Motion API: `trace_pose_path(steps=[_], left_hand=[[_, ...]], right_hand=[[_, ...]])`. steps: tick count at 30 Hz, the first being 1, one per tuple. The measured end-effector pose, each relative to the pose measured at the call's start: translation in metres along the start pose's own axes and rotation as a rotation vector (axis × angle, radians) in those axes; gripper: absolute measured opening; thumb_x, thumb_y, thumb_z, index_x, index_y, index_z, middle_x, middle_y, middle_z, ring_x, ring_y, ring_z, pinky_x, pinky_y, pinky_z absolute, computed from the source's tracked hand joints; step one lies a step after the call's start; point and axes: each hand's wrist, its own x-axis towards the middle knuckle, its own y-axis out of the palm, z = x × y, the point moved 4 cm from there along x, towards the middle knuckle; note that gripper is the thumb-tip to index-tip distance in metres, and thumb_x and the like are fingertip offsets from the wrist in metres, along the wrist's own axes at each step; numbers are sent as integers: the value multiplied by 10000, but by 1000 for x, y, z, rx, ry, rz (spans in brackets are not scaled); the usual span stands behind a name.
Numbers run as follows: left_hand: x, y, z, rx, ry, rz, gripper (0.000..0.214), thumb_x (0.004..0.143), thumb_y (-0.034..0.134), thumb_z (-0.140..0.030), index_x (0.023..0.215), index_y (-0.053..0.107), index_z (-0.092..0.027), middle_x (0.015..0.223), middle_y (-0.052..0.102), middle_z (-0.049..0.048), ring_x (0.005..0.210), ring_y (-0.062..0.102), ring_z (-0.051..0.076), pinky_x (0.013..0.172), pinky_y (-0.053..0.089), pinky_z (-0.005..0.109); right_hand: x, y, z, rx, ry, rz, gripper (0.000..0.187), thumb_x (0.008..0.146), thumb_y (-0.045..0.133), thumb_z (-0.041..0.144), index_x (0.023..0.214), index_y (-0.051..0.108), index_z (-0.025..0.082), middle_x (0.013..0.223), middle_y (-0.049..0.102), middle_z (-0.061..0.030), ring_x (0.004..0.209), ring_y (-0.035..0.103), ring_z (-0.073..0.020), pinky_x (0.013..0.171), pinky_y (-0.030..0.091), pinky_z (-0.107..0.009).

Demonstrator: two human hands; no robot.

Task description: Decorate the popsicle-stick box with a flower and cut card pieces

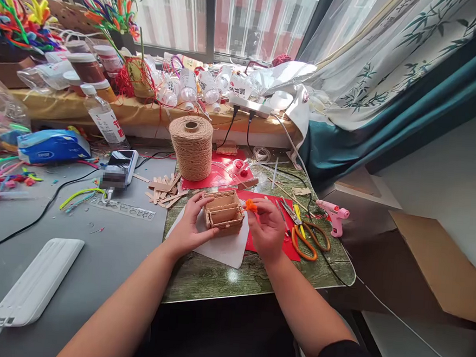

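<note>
A small wooden box [223, 210] built of craft sticks rests on a white sheet [227, 247] on the green marbled board [255, 277]. My left hand [189, 225] is closed on the box's left side, thumb at its front edge. My right hand [266, 228] sits just right of the box and pinches a small orange fuzzy piece [251, 204] between thumb and fingers.
A spool of jute twine [192, 146] stands behind the box, with loose craft sticks [164, 189] to its left. Orange-handled scissors [304, 235] and a pink glue gun [333, 212] lie to the right. A white power bank [35, 284] lies front left. Bottles and pipe cleaners crowd the back.
</note>
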Motion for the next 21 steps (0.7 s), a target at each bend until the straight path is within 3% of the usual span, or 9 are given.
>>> trace_pose_path(steps=[3,5,7,13,21], left_hand=[[-4,-2,2,-20,-4,81,1175,670,910,-324,1635,241,-350,1706,204,119,1594,198,366,1293,200,564],[-6,0,6,-34,-23,95,1313,660,909,-305,1666,66,-331,1686,266,149,1554,311,362,1272,249,563],[-7,3,8,-27,-23,84,1332,678,893,-304,1666,-1,-312,1639,357,166,1503,405,347,1246,302,547],[-7,-2,1,3,-20,-74,1183,685,884,-348,1639,186,-300,1519,503,151,1382,529,333,1184,387,513],[-8,-6,-2,83,-27,-110,1078,687,882,-452,1593,319,-297,1580,450,145,1386,502,363,1139,427,532]], right_hand=[[-11,11,21,-93,-113,176,293,911,700,133,1155,688,295,1147,731,-69,1087,701,-243,974,589,-480],[-19,17,26,-128,-141,267,336,906,696,117,1184,681,307,1172,741,-67,1089,709,-242,947,606,-469],[-24,22,27,-161,-162,320,348,910,691,122,1199,675,315,1184,749,-63,1089,716,-239,932,614,-464],[-22,32,26,-274,-265,319,376,909,692,113,1216,677,329,1155,776,-41,1119,706,-251,1018,558,-527],[-9,39,28,-370,-306,228,328,913,698,122,1193,687,294,1105,755,-59,1037,699,-237,936,583,-467]])
